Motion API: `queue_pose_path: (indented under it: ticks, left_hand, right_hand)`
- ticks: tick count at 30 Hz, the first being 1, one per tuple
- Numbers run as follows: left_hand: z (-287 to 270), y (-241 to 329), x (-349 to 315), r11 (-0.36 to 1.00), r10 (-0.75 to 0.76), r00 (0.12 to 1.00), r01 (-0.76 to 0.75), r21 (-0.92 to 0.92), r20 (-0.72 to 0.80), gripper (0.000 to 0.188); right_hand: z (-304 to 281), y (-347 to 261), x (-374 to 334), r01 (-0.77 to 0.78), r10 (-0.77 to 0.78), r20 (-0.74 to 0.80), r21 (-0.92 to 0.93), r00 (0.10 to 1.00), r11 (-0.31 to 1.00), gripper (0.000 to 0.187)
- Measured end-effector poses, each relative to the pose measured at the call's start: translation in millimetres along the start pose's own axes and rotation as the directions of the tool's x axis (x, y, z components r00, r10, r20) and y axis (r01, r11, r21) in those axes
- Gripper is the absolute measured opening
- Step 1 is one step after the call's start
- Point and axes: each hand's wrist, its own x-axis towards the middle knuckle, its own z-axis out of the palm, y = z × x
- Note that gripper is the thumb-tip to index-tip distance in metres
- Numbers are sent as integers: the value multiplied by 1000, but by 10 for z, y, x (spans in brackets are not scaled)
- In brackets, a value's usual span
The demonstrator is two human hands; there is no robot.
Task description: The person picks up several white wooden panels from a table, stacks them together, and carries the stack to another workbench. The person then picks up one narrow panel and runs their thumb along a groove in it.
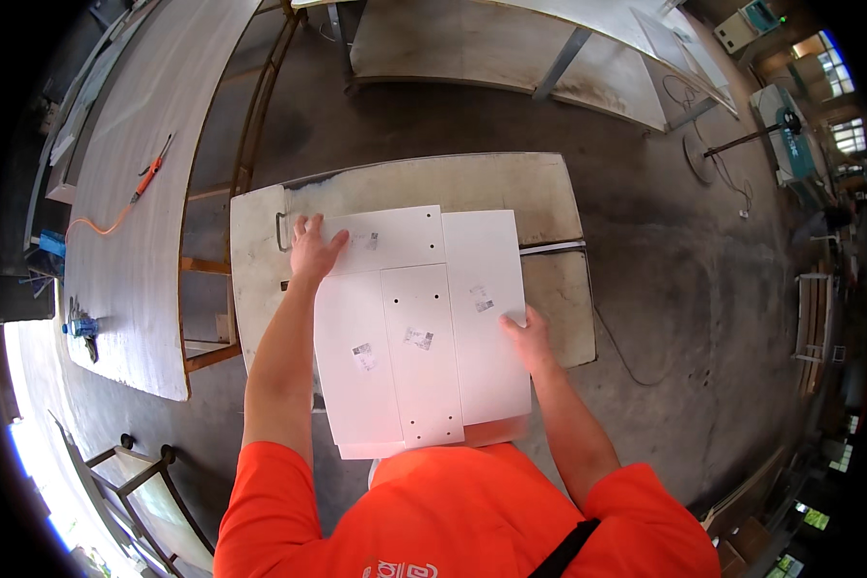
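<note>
Several flat white panels point(424, 328) lie in a stack on a low worn board table point(472, 188) in front of me. Small printed labels sit on their faces, and the middle narrow panel point(421, 366) has small drilled holes. My left hand point(313, 249) lies flat with fingers spread on the far left corner of the top crosswise panel point(385, 239). My right hand point(528, 332) presses on the right edge of the tall right panel point(486, 308), fingers curled over it. Both forearms reach out from orange sleeves.
A long wooden bench point(140, 212) runs along the left with an orange-handled tool point(149, 173) and its orange hose, plus a blue item point(79, 328). More board tables point(491, 48) stand beyond. A fan on a stand point(742, 144) is at right. A metal trolley frame point(144, 482) sits lower left.
</note>
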Motion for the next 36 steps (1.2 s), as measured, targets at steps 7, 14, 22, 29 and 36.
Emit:
queue_pose_path:
  ticks: [7,14,22,29,36]
  left_hand:
    - [68,-222,-30,1000,24,997,-25,-12,-75,73]
    - [559,830,-732,782,618,783,-604,154,-68,73]
    - [1044,1161,-1260,660,712,654,-748,76,255,80]
    - [1021,1169,-1302,632,756,616,-775,-1,223,76]
    - [403,253,-1475,696,625,722,-688,-207,-298,53]
  right_hand:
    - [114,-44,-41,-5,5,-11,-4,1000,1000,36]
    - [-41,-14,674,100,-8,-303,289,953,952,27]
    - [161,-660,1614,-80,125,-138,291,982,953,18]
    - [55,-671,2090,-66,85,-176,110,981,992,27]
    - [404,-406,1553,392,-465,-261,-286,846,874,31]
